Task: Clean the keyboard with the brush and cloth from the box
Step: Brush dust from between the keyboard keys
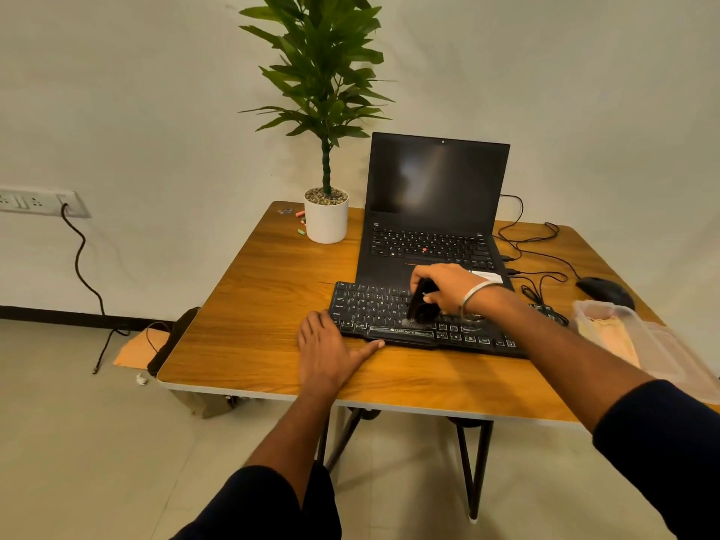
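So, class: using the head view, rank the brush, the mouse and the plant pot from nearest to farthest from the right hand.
1. Brush: gripped in the right hand, over the keyboard.
2. Mouse: to its right on the table.
3. Plant pot: far-left, beside the laptop.

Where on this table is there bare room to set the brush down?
Bare wood lies left of the keyboard, between the plant pot and the left hand, and along the table's near edge. The right side is crowded: cables, mouse, plastic box.
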